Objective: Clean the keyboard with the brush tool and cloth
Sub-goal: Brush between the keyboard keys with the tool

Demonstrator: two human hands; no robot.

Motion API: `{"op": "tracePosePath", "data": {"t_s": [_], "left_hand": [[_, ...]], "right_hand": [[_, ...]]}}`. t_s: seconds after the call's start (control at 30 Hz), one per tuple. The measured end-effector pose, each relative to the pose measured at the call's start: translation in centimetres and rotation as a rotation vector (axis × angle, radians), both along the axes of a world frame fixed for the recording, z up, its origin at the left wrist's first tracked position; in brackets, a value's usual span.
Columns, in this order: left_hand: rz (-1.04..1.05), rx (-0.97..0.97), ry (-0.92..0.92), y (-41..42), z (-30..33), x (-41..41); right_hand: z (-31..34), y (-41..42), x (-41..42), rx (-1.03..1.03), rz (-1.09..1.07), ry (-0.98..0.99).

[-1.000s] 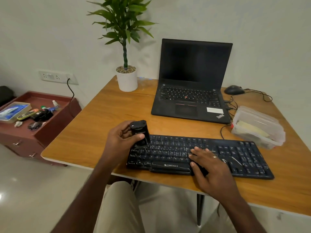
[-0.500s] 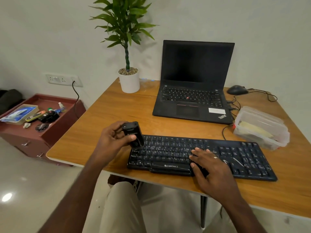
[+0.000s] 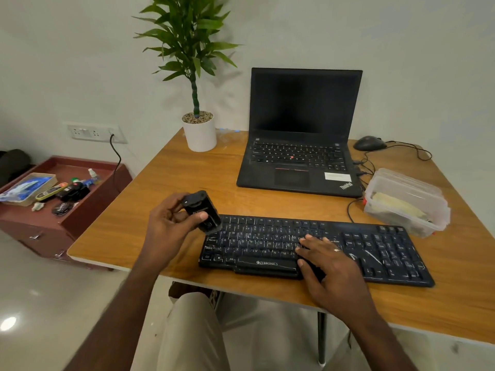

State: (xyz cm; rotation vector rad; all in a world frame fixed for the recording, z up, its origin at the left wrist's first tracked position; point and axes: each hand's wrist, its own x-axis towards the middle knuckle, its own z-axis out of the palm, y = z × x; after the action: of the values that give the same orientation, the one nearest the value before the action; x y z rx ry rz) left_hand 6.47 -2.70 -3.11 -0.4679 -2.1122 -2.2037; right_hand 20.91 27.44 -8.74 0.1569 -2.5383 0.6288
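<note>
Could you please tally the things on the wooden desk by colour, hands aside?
Black: 4, brush tool, keyboard, laptop, mouse
White: 1, plant pot
Clear: 1, plastic container
Total: 6

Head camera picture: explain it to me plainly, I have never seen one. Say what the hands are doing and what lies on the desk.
A person wears the camera on the head, so you look down at their own arms. The left hand grips a small black brush tool over the left end of the black keyboard. The right hand rests flat on its keys. On the wooden desk also stand an open laptop, a potted plant, a mouse and a clear plastic box.
</note>
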Motion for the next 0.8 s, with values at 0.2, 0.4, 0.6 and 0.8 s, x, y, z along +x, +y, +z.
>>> {"op": "tracePosePath", "data": {"t_s": [0.2,0.4,0.6,0.8], "left_hand": [[-0.184,-0.074,-0.009,1.9,0.3,0.3],[-0.161,0.059,-0.093,5.8,0.3,0.5],[-0.113,0.076,-0.066,2.9,0.9,0.0],[-0.279,-0.058,-0.071,4.2,1.5,0.4]], "right_hand": [[-0.2,-0.1,-0.1,0.008,0.0,0.009],[0.0,-0.2,0.1,0.007,0.0,0.014],[0.0,-0.1,0.0,0.006,0.004,0.022],[-0.1,-0.1,0.0,0.0,0.002,0.032]]}}
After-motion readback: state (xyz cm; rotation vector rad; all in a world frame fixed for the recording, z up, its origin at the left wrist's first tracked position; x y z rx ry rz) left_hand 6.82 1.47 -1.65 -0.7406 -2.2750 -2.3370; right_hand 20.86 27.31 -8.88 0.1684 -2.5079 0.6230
